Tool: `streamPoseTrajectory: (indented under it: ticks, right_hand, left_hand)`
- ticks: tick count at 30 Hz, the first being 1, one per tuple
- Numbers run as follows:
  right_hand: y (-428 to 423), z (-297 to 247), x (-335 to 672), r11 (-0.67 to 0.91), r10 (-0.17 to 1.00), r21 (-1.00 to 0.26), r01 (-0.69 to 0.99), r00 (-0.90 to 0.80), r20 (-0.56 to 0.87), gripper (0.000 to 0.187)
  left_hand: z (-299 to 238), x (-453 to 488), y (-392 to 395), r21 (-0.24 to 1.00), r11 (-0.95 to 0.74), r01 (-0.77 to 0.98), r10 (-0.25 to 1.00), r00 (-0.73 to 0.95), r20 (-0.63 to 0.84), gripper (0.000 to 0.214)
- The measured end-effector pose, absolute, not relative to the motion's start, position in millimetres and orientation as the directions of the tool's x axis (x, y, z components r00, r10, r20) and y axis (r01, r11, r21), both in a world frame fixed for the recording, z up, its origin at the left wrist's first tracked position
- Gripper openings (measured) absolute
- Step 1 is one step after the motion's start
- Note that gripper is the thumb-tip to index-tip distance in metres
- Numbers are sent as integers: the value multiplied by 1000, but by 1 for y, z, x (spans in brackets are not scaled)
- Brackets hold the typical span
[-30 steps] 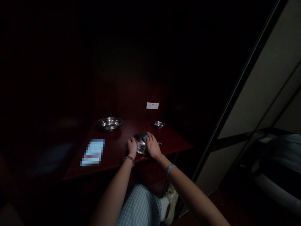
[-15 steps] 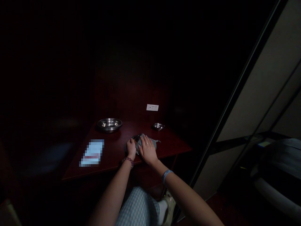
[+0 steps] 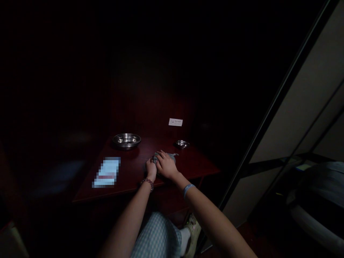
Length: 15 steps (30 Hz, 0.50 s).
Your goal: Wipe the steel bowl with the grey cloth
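Note:
On the dark red table (image 3: 129, 179) my right hand (image 3: 166, 165) lies flat on a grey cloth (image 3: 172, 156), its fingers pressing down. The cloth covers a steel dish that is hidden under it now. My left hand (image 3: 151, 168) rests beside it at the dish's left edge, its fingers curled as if holding the rim; what they grip is hidden. A beaded bracelet is on my left wrist and a blue band on my right.
A larger steel bowl (image 3: 126, 140) stands at the back left and a small steel dish (image 3: 182, 144) at the back right. A pale blurred card (image 3: 106, 172) lies at the left. A white socket plate (image 3: 175, 122) is on the dark wall behind. A glass partition stands to the right.
My right hand moved from the dish's right side onto its top with the cloth, sliding left. The shiny dish, plain a second ago, is now covered. The left hand barely moved.

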State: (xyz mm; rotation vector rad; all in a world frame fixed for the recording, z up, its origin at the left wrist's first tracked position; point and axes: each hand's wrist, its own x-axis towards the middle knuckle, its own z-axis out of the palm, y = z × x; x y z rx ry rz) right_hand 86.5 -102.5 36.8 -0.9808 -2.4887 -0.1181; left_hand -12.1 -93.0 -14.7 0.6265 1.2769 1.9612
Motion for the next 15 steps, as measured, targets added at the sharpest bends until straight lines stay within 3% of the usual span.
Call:
streamPoseTrajectory:
  ticks: [8,15]
  right_hand:
    - [-79,55,76,703,700,-142,697,-642,314,33]
    - [-64,57,78,609,790,-244,754,-553,264,37]
  left_hand:
    - [-7,-11,-97,928,-212,-307,755,-655,-45,12]
    - [-1,-13,-103,970,-129,-205,746,-664,-41,26]
